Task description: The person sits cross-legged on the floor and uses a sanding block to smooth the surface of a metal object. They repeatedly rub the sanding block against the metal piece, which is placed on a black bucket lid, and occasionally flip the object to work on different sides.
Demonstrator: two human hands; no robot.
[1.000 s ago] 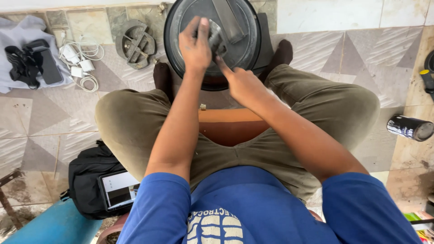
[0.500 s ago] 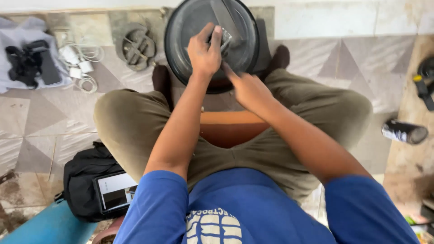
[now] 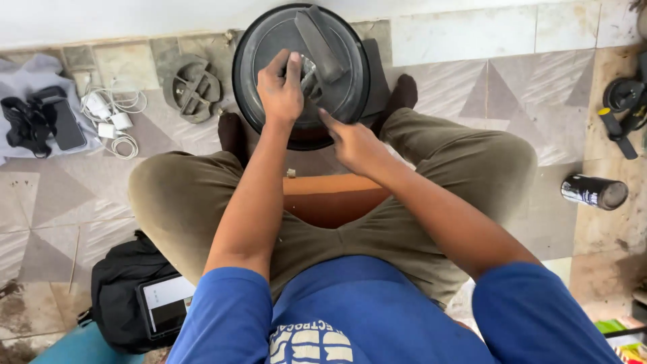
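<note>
A round black metal housing [image 3: 269,40] stands on the tiled floor between my feet, with a dark flat bar [image 3: 320,42] lying across its top. My left hand [image 3: 280,91] rests on the housing's centre, fingers closed around a small metal part [image 3: 310,73] there. My right hand [image 3: 354,145] hovers just in front of the housing's near rim, index finger pointing toward it, holding nothing that I can see. I sit on a brown wooden stool [image 3: 333,199], knees spread.
A round slotted metal piece [image 3: 192,87] lies left of the housing. A white charger with cables [image 3: 111,118], a phone and black straps on grey cloth [image 3: 40,121] sit far left. A black bag with a tablet [image 3: 145,307] is lower left. A dark can [image 3: 593,192] lies right.
My left hand has shifted slightly on the housing's centre. My right hand has drawn back a little from the rim. The view has shifted, so the housing sits higher in the frame.
</note>
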